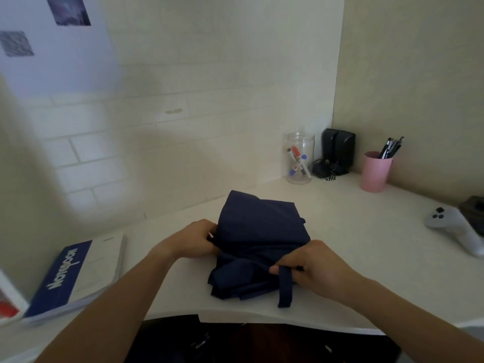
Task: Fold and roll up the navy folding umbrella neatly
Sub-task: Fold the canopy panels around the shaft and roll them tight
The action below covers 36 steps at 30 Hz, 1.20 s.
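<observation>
The navy folding umbrella [259,237] lies collapsed on the white desk [353,247] in front of me, its fabric bunched in loose folds. My left hand [195,241] grips the umbrella's left side, fingers closed on fabric and a rib tip. My right hand [311,265] pinches the lower right part of the bundle, thumb over the navy closure strap [285,286], which hangs down toward the desk's front edge. The handle and shaft are hidden under the cloth.
A blue and white notebook [76,279] lies at the left. Along the back right stand a clear jar of markers [300,158], black speakers [337,153] and a pink pen cup [375,171]. A white game controller [455,226] rests at the far right.
</observation>
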Each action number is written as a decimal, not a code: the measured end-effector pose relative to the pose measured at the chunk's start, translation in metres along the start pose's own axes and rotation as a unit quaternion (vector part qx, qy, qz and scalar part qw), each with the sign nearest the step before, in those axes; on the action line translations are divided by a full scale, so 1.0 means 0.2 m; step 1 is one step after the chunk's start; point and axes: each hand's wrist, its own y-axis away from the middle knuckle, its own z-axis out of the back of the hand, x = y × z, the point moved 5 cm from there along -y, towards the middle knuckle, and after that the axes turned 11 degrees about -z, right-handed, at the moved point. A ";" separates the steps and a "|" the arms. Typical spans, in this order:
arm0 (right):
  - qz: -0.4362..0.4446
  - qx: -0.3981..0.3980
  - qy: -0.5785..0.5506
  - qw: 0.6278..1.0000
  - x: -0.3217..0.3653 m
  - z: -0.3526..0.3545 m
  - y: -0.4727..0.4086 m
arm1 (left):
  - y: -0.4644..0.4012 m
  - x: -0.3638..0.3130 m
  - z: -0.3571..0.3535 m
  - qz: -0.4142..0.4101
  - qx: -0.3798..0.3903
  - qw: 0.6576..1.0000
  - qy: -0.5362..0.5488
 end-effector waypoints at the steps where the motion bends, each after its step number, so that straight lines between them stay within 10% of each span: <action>1: 0.001 -0.003 0.005 1.000 0.00 0.00 0.00 | 0.01 0.00 0.00 -0.014 0.004 1.000 -0.024; 10: 0.053 -0.089 0.062 0.993 0.02 0.08 0.07 | 0.12 -0.17 -0.02 -0.251 -0.290 0.883 -0.270; 21: 0.097 -0.150 0.127 0.976 0.08 0.11 0.14 | 0.17 -0.16 -0.20 -0.356 -0.328 0.797 -0.361; 28: 0.113 -0.148 0.122 0.975 0.01 0.07 0.10 | 0.18 -0.14 -0.10 -0.189 -0.251 0.893 -0.322; 32: 0.105 -0.136 0.113 0.979 -0.01 0.06 0.09 | 0.18 -0.06 -0.07 -0.126 -0.081 0.975 -0.161; 36: 0.093 -0.138 0.095 0.981 -0.01 0.07 0.08 | 0.19 -0.03 -0.05 -0.174 -0.054 0.980 -0.077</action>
